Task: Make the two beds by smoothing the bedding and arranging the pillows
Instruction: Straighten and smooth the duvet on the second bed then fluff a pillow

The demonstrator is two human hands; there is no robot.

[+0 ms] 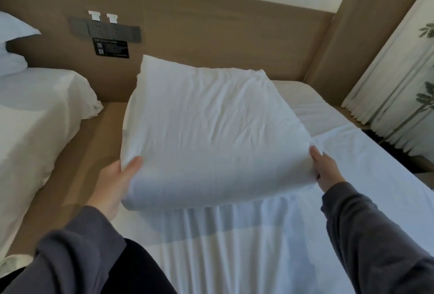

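Note:
A large white pillow (pixel 211 124) is held up over the head end of the right bed (pixel 366 160), tilted toward the headboard. My left hand (pixel 115 183) grips its near left corner, thumb on top. My right hand (pixel 326 171) grips its near right corner. White, creased bedding (pixel 246 246) covers the bed below the pillow. The left bed (pixel 35 115) has white bedding, and its pillows (pixel 11 42) stand against the headboard at the far left.
A brown padded headboard wall (pixel 211 35) runs behind both beds, with a socket panel (pixel 105 29) and a black sign (pixel 111 47). A brown ledge (pixel 94 134) lies between the beds. Patterned curtains (pixel 399 82) hang at the right.

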